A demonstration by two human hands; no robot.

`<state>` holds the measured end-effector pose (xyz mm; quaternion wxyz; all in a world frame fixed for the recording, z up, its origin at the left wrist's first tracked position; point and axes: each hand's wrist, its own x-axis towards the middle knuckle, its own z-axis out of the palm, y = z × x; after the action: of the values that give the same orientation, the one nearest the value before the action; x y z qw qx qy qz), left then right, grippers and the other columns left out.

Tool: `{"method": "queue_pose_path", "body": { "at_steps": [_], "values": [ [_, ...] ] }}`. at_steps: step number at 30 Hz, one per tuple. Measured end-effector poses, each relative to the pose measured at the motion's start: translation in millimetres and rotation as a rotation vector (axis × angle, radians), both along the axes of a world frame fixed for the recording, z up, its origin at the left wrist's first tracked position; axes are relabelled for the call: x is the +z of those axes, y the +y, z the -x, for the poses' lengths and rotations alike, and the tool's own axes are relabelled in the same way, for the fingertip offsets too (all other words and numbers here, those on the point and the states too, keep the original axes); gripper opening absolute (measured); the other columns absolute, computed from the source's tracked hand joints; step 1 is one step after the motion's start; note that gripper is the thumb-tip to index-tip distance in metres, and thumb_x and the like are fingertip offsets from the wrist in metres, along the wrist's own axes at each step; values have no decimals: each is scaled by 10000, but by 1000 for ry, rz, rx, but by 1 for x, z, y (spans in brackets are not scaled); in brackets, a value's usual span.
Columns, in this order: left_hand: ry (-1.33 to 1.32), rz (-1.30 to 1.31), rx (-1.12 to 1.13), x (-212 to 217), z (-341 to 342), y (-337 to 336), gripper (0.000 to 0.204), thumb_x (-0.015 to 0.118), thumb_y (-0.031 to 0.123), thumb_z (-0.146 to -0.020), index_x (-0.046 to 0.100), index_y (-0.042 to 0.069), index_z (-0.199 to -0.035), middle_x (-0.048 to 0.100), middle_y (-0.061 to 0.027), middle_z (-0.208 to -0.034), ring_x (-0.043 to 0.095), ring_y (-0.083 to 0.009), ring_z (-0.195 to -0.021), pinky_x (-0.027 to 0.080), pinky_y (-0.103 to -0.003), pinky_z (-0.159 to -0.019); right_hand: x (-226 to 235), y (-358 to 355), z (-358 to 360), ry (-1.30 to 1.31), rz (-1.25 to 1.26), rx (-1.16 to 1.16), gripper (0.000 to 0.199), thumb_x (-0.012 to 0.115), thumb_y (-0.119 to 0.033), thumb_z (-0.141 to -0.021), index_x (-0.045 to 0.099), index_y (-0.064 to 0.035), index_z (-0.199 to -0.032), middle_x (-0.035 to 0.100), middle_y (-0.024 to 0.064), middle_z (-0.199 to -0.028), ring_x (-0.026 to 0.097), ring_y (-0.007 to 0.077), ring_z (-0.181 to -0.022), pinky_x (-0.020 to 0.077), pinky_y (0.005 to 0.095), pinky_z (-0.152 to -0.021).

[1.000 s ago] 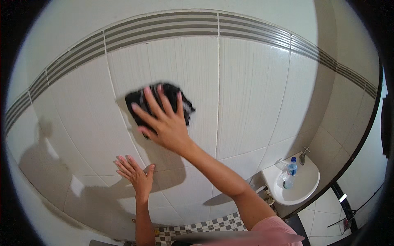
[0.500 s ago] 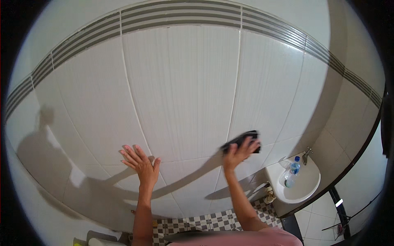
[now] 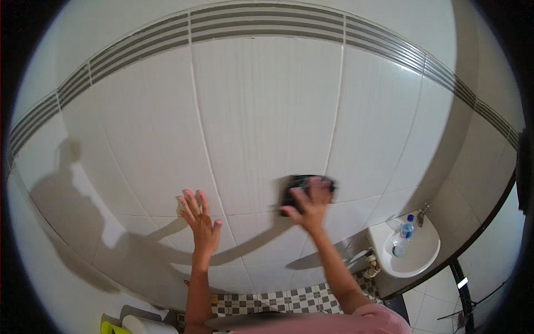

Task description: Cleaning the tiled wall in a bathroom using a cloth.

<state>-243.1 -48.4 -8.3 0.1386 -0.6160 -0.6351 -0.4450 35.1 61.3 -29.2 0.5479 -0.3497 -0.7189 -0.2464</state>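
Note:
The white tiled wall (image 3: 267,122) fills most of the view in front of me. Against it, my right hand (image 3: 311,209) presses a black cloth (image 3: 291,185) with its palm and spread fingers; motion blurs both, so the cloth's folds do not show well. To the left, my left hand (image 3: 203,225) is raised by the tiles with its fingers apart and nothing in it. Whether its fingertips touch the wall I cannot tell.
A white corner sink (image 3: 425,256) with a metal tap (image 3: 423,214) is at the right; a clear plastic bottle (image 3: 407,228) with a blue cap stands in it. Pipes (image 3: 371,266) run below. The floor (image 3: 289,300) is checkered. A white rounded object (image 3: 147,324) and a yellow-green thing (image 3: 111,327) sit lower left.
My right hand has slid the black cloth leftward across the tiles. The view has shifted a little, and my left hand's fingers point more upward.

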Motion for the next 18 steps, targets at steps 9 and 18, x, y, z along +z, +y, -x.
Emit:
{"method": "queue_pose_path", "body": {
  "at_steps": [9,18],
  "values": [
    [-5,38,-97,1,-1,-9,1000,214,807,-736,95,125,-1457,-82,-146,-1508,-149,-395,-1359,-19,-680,-999,97,39,-91,731,-134,-333,512,463,-368,-933,365,-154,-1388,199,173,-1479,131,426,-1350,142,517,-1073],
    [-90,91,-53,32,-24,-28,942,217,761,-792,25,125,-1460,-21,-138,-1515,-69,-378,-1378,-6,-645,-1028,108,-35,126,20,6,89,476,449,-380,-903,439,-220,-1350,181,153,-1493,83,382,-1380,-10,613,-1036]
  ]
}}
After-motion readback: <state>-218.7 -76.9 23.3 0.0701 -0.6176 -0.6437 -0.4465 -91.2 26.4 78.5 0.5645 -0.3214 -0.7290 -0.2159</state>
